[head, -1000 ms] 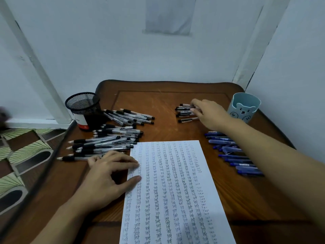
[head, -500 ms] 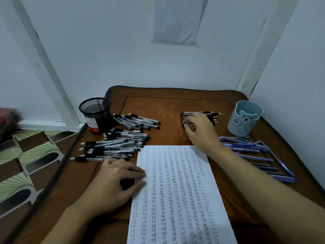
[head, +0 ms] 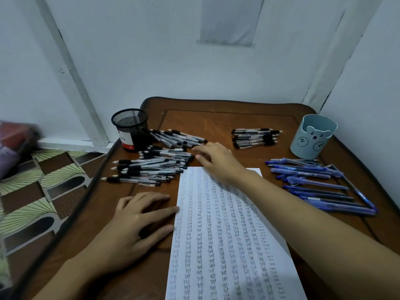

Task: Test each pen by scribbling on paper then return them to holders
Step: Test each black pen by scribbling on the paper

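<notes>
Item one, hands. I find the left hand lying palm down on the desk, fingers spread and fairly straight, holding nothing; its forefinger and thumb tips touch the left edge of the paper. The right hand reaches across the paper's top edge, fingers loosely extended and holding nothing that I can see. Its fingertips are just beside the right end of the large pile of black pens.

Item two, pens. The large black pile lies loose on the desk at left, between the paper and the black mesh holder, which stands upright at the far left corner. A smaller row of black pens lies near the far edge, well apart from the pile. The blue pens lie loose at right, in front of the pale blue bear-faced holder, also upright. I see no pen standing in either holder.

Item three, paper. The sheet lies flat in the centre, covered in columns of repeated scribbled marks.
</notes>
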{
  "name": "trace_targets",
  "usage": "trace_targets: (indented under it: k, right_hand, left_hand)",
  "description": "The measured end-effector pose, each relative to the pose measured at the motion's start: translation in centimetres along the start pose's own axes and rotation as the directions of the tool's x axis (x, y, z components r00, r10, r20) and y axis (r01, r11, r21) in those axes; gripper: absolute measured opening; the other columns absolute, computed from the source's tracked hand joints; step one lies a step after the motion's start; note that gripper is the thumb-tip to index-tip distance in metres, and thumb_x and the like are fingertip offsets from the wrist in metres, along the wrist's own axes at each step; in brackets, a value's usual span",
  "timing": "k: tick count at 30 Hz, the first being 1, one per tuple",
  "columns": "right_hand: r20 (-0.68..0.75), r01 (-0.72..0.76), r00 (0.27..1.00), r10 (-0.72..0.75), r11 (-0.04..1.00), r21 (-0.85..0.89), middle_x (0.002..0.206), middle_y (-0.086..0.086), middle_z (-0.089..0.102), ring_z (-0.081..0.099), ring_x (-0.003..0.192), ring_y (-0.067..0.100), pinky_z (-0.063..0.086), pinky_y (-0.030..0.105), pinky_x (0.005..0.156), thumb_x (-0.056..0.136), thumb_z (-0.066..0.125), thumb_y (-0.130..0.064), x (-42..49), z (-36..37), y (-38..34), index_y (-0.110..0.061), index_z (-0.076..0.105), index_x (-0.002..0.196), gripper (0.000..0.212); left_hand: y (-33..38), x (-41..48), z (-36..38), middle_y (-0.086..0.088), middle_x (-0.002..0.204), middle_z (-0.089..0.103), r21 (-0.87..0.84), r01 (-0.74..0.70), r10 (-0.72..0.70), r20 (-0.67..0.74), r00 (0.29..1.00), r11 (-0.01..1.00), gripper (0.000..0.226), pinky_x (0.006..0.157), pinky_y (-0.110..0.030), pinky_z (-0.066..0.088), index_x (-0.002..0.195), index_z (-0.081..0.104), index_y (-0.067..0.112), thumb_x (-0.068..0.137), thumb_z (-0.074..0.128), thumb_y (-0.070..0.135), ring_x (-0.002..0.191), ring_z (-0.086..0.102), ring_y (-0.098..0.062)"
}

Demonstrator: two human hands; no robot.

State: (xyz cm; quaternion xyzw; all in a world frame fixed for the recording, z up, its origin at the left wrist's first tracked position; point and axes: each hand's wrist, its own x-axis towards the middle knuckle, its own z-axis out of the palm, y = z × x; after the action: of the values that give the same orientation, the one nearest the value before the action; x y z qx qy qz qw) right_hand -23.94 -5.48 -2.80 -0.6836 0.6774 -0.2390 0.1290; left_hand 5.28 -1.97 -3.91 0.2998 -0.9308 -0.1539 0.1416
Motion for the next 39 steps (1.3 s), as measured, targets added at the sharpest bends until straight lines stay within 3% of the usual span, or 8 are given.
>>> trace_targets:
  k: [9, 17, 21, 25, 27, 29, 33, 39]
  right_hand:
    - [-0.06, -0.061, 0.997, 0.057, 0.997, -0.052, 0.104, -0.011, 0.056, 0.053, 0.114, 0.019, 0.038, 0.052, 0.102, 0.102, 0.059, -0.035, 1.2, 0.5, -0.9, -0.028, 0.07, 0.117, 0.02]
    - [-0.249, -0.111, 0.939, 0.238, 0.893, 0.437, 0.097, -0.005, 0.07, 0.059, 0.086, 0.006, 0.047, 0.023, 0.077, 0.098, 0.067, -0.023, -1.2, -1.7, -0.2, -0.016, 0.075, 0.105, 0.013]
    - [-0.252, -0.093, 0.883, 0.395, 0.675, 0.732, 0.101, 0.002, 0.071, 0.064, 0.094, 0.013, 0.056, 0.03, 0.084, 0.098, 0.065, -0.017, -4.0, -4.6, 0.3, -0.016, 0.074, 0.103, 0.01]
    - [-0.169, 0.056, 0.868, 0.467, 0.246, 0.968, 0.108, 0.019, 0.067, 0.066, 0.103, 0.028, 0.056, 0.046, 0.092, 0.104, 0.052, -0.019, -7.2, -7.2, 1.2, -0.01, 0.063, 0.109, 0.015]
    - [-0.084, 0.083, 0.881, 0.466, 0.024, 0.996, 0.098, 0.012, 0.069, 0.069, 0.092, 0.026, 0.058, 0.047, 0.087, 0.108, 0.045, -0.027, -8.8, -7.9, 1.9, -0.017, 0.058, 0.11, 0.017]
    - [0.031, 0.036, 0.891, 0.453, -0.139, 0.99, 0.085, 0.008, 0.062, 0.06, 0.07, 0.019, 0.056, 0.035, 0.066, 0.108, 0.04, -0.038, -10.3, -8.0, 2.5, -0.023, 0.055, 0.109, 0.021]
    - [0.194, -0.048, 0.866, 0.461, -0.31, 0.95, 0.063, -0.004, 0.03, 0.021, 0.052, 0.009, 0.019, 0.022, 0.045, 0.105, 0.04, -0.053, -12.5, -6.8, 3.4, -0.023, 0.062, 0.092, 0.04]
    - [0.185, 0.099, 0.817, 0.546, -0.449, 0.888, 0.048, -0.006, 0.022, 0.019, 0.032, 0.006, 0.01, 0.02, 0.035, 0.082, 0.049, -0.031, -13.4, -5.7, 3.1, -0.015, 0.057, 0.075, 0.019]
  left_hand:
    - [-0.1, 0.2, 0.3, 0.034, 0.144, 0.037, 0.044, 0.013, -0.013, 0.011, 1.0, 0.999, 0.048, 0.11, -0.04, 0.027, 0.141, 0.043, 0.061, 0.097, 0.034, 0.076, 0.141, 0.027, 0.005]
    - [-0.1, 0.0, 0.5, 0.035, 0.143, 0.039, 0.035, 0.04, -0.04, -0.02, 0.999, 0.999, 0.048, 0.108, -0.037, 0.016, 0.138, 0.046, 0.063, 0.095, 0.032, 0.079, 0.14, 0.028, 0.007]
    - [0.0, 0.1, 0.4, 0.036, 0.144, 0.034, 0.035, 0.05, -0.05, -0.007, 0.999, 0.998, 0.048, 0.11, -0.04, 0.014, 0.137, 0.044, 0.066, 0.093, 0.032, 0.08, 0.141, 0.025, 0.009]
    - [-0.1, 0.0, 0.5, 0.038, 0.146, 0.029, 0.033, 0.061, -0.061, -0.003, 0.998, 0.998, 0.05, 0.113, -0.039, 0.009, 0.135, 0.043, 0.067, 0.09, 0.032, 0.084, 0.142, 0.019, 0.011]
    - [0.0, 0.1, 0.5, 0.037, 0.145, 0.03, 0.031, 0.06, -0.06, -0.007, 0.998, 0.998, 0.05, 0.112, -0.038, 0.009, 0.134, 0.045, 0.066, 0.089, 0.033, 0.084, 0.142, 0.02, 0.011]
    - [0.1, 0.1, 0.5, 0.037, 0.144, 0.032, 0.029, 0.059, -0.059, -0.013, 0.998, 0.998, 0.05, 0.112, -0.04, 0.01, 0.133, 0.047, 0.065, 0.089, 0.034, 0.084, 0.142, 0.022, 0.01]
    - [0.1, 0.1, 0.5, 0.037, 0.144, 0.033, 0.033, 0.064, -0.063, -0.016, 0.998, 0.997, 0.05, 0.112, -0.041, 0.01, 0.131, 0.048, 0.065, 0.088, 0.034, 0.085, 0.141, 0.023, 0.01]
    - [0.4, 0.2, 0.3, 0.041, 0.147, 0.029, 0.055, 0.06, -0.061, 0.011, 0.998, 0.997, 0.05, 0.11, -0.039, 0.009, 0.129, 0.05, 0.064, 0.087, 0.032, 0.086, 0.142, 0.021, 0.011]
